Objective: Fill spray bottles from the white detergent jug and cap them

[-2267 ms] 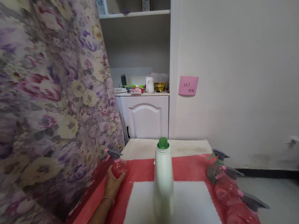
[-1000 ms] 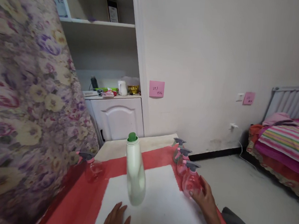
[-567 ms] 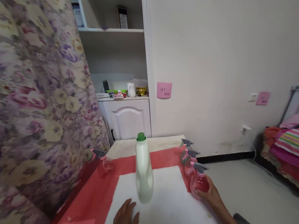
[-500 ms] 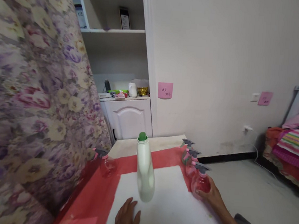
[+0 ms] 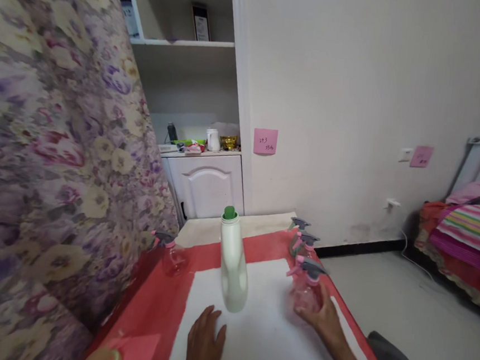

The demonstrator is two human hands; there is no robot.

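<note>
My right hand (image 5: 324, 315) is wrapped round a clear pink spray bottle (image 5: 305, 296) with a grey and pink trigger head, over the right part of the white sheet (image 5: 257, 341). My left hand (image 5: 206, 338) lies on the sheet with its fingers apart, holding nothing. Just beyond it stands a tall pale green bottle (image 5: 234, 275) with a green neck opening. Two more spray bottles, a pink-headed one (image 5: 307, 245) and a greyish one (image 5: 299, 225), stand along the table's far right edge. Another pink spray bottle (image 5: 175, 259) is on the left, on the red cloth (image 5: 149, 306).
A floral curtain (image 5: 57, 158) hangs along the left. A white cabinet (image 5: 208, 185) with small items stands behind the table. Pink notes are on the wall, one near the cabinet (image 5: 265, 142). A bed (image 5: 465, 239) is at the far right. Something rounded (image 5: 102, 357) shows at the lower left.
My right hand has brought the pink spray bottle leftward from the right edge over the white sheet. My left hand stays about where it was. The view has shifted slightly.
</note>
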